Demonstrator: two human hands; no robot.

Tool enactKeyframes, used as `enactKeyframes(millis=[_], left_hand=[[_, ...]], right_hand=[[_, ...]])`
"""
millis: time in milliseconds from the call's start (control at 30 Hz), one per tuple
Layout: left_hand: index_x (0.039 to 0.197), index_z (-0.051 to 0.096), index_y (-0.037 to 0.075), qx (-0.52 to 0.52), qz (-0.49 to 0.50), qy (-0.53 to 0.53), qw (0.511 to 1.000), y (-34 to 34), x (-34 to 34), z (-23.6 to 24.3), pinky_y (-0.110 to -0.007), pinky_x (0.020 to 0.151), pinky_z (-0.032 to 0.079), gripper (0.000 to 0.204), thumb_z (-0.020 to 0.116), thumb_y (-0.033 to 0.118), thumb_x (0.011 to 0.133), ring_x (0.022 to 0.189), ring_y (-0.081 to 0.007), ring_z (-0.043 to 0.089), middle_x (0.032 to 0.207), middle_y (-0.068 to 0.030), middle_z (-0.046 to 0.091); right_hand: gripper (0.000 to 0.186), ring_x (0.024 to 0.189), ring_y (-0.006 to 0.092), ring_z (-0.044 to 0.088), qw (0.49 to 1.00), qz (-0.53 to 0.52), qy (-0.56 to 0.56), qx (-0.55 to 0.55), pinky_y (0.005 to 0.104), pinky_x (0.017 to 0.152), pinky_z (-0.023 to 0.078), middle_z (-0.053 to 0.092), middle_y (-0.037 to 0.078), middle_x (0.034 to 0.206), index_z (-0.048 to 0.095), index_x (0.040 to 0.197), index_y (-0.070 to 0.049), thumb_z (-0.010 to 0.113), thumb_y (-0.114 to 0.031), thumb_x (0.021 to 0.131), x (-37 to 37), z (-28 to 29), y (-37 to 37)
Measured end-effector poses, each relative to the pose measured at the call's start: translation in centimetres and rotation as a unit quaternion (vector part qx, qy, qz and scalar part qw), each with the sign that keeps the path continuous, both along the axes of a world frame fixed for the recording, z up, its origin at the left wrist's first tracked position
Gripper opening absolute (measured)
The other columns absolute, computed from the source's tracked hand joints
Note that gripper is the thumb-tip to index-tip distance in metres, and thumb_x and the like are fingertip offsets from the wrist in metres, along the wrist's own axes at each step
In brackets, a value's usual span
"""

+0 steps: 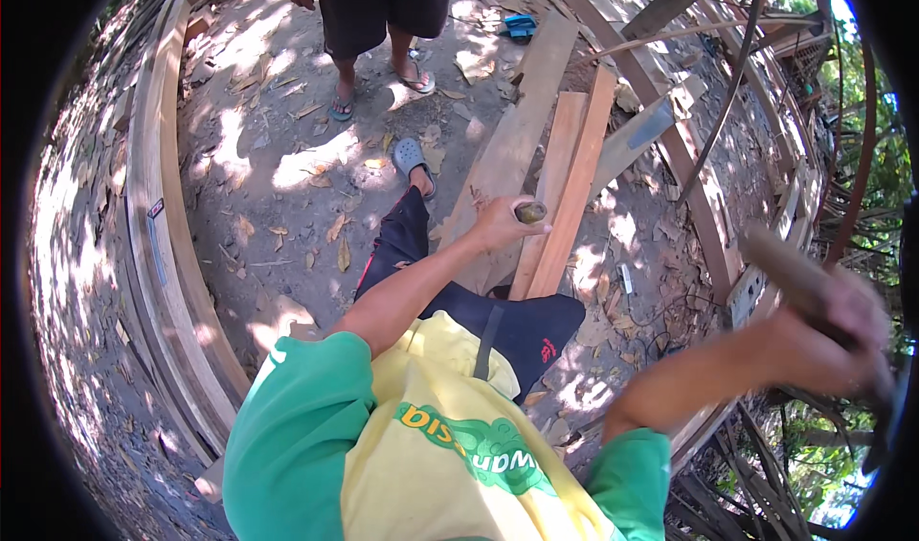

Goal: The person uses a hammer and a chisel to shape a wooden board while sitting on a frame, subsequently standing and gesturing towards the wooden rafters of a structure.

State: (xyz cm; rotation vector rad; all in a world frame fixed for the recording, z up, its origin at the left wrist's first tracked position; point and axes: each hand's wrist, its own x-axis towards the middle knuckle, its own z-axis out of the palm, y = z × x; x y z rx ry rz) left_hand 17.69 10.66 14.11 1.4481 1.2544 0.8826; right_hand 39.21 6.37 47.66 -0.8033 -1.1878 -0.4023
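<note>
My left hand (505, 223) is closed around an upright tool, seen from above by its round wooden handle end (529, 213). It looks like a chisel, but its blade is hidden below the hand. Under and beside that hand lie a reddish squared timber (582, 172) and a wide weathered plank (522, 124). Out to the right, my right hand (850, 323) is raised, gripping a hammer by its wooden handle (787, 265). Motion blurs the hand and hammer, and the dark head (885, 412) shows below the fist, well apart from the left hand.
Another person (383, 14) in dark shorts and flip-flops stands ahead. Long timbers (172, 158) line the left side, and beams (670, 120) run along the right. A blue object (520, 27) lies at the far end of the planks. Dry leaves litter the ground.
</note>
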Motion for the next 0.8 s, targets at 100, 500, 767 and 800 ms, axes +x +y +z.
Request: enactKeyframes(millis=[100,500,767,800], left_hand=[[0.110,0.072,-0.001,0.000,0.000,-0.041,0.999,0.3,0.2,-2.5,-0.040,0.103,0.044,0.051,0.085,0.038,0.079,0.103,-0.0221,0.069,0.101,-0.0148,0.075],[0.064,0.059,0.009,-0.053,0.133,-0.263,0.954,8.6,-3.8,-3.6,-0.029,0.048,0.037,0.037,0.081,0.030,0.084,0.050,-0.0084,0.048,0.055,0.0032,0.051],[0.068,0.058,0.009,-0.066,0.180,-0.319,0.928,11.0,-4.3,-6.1,-0.026,0.048,0.039,0.032,0.081,0.023,0.087,0.050,-0.0064,0.048,0.057,0.0034,0.053],[0.069,0.058,0.009,-0.069,0.171,-0.307,0.934,11.2,-4.2,-6.7,-0.026,0.048,0.039,0.032,0.081,0.023,0.087,0.050,-0.0062,0.048,0.057,0.0034,0.053]], right_hand=[[0.016,0.065,0.0189,0.057,0.800,0.049,-0.153,-0.578,0.0403,0.064,0.049,0.056,0.003,0.068,0.061,0.089,-0.001,0.066,-0.017,0.086,-4.3,-27.1,-0.7],[0.025,0.049,0.0186,0.061,0.493,0.080,0.084,-0.862,0.0359,0.044,0.048,0.062,0.011,0.065,0.057,0.104,0.001,0.065,-0.010,0.083,0.5,-42.5,-8.0],[0.023,0.045,0.0124,0.051,0.475,0.186,0.239,-0.826,0.0290,0.039,0.042,0.054,0.002,0.065,0.050,0.099,-0.004,0.068,-0.002,0.084,0.5,-39.1,-3.9],[0.022,0.044,0.0124,0.051,0.492,0.185,0.247,-0.814,0.0286,0.039,0.042,0.053,0.002,0.065,0.051,0.100,-0.005,0.067,-0.002,0.085,0.3,-36.9,-2.2]])
